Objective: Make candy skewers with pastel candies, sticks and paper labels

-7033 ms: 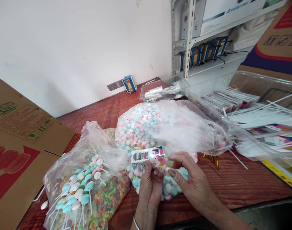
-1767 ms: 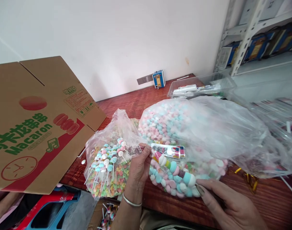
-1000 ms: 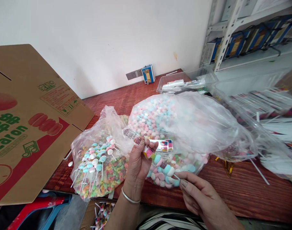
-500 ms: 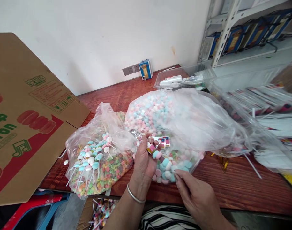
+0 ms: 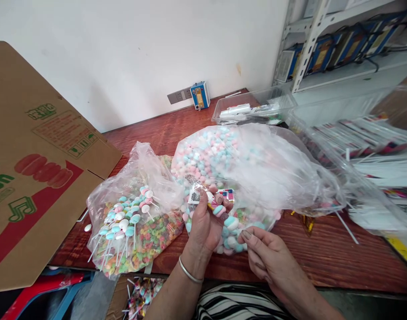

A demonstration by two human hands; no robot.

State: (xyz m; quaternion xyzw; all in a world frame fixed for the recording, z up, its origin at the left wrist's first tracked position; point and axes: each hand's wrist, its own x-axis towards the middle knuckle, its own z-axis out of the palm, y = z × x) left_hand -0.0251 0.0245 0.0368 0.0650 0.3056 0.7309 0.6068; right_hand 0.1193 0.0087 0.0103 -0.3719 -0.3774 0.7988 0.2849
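Observation:
My left hand (image 5: 206,222), a bangle at its wrist, is closed around a clear printed candy wrapper (image 5: 194,195). Pink, white and blue marshmallow candy (image 5: 219,210) shows between its fingers. To the right, my right hand (image 5: 270,251) has thumb and forefinger pinched close to the candy's lower end. What lies in that pinch is too small to make out. Behind both hands spreads a large clear bag of pastel marshmallows (image 5: 203,155). On the left, several marshmallow lollipops (image 5: 123,218) with white sticks lie on a bag of colourful ring-shaped candy (image 5: 159,235).
A cardboard box (image 5: 39,155) stands at left. Clear plastic bins (image 5: 363,164) with wrappers and white sticks are on the right, and a smaller clear tray (image 5: 253,109) is at the back. Below the table edge, wrapped candies (image 5: 143,293) fill a carton.
My right hand has drawn slightly down and away from the candy, its fingers still pinched. My left hand keeps its hold on the wrapper. The view has shifted a little.

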